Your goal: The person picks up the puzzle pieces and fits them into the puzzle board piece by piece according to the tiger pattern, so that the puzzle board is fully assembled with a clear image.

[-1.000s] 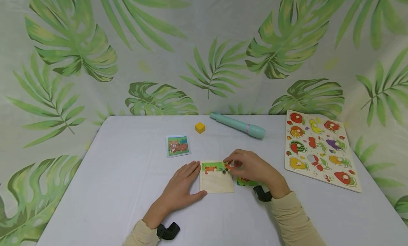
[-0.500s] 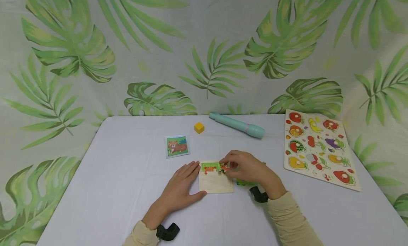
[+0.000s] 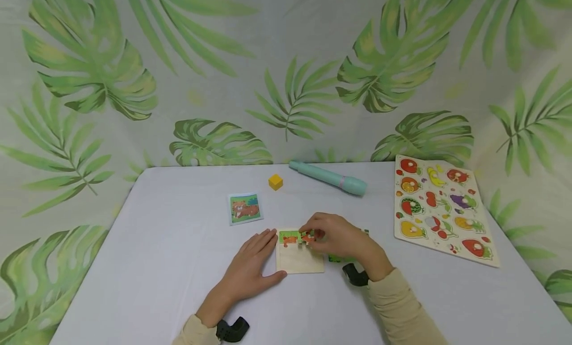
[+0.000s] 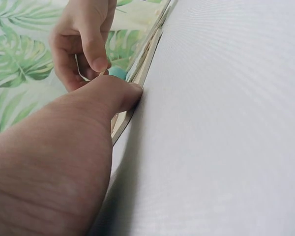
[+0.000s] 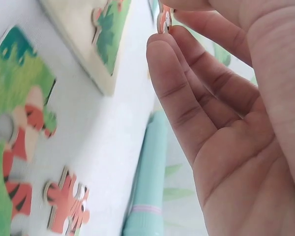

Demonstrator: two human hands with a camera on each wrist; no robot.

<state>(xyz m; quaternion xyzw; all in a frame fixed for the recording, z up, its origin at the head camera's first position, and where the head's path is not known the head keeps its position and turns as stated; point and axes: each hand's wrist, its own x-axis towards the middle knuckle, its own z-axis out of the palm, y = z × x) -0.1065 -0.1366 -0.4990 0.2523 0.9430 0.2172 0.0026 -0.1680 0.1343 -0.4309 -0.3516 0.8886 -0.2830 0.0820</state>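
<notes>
Now right grip (image 3: pixel 338 237) pinches puzzle piece (image 3: pixel 307 237) farther left over board (image 3: pixel 298 260); left grip (image 3: pixel 249 266) flat.

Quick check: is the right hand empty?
No, the right wrist view shows the right hand pinching a small orange puzzle piece.

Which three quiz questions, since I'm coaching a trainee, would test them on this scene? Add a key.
1. Which of the hands pinches a piece?
2. True or false: the tray is completely filled.
3. In the head view, what lies between the card and the teal tube? A) fruit board B) cube C) tray

Key: 1. The right hand. 2. False; its near part is bare. 3. B.
</notes>
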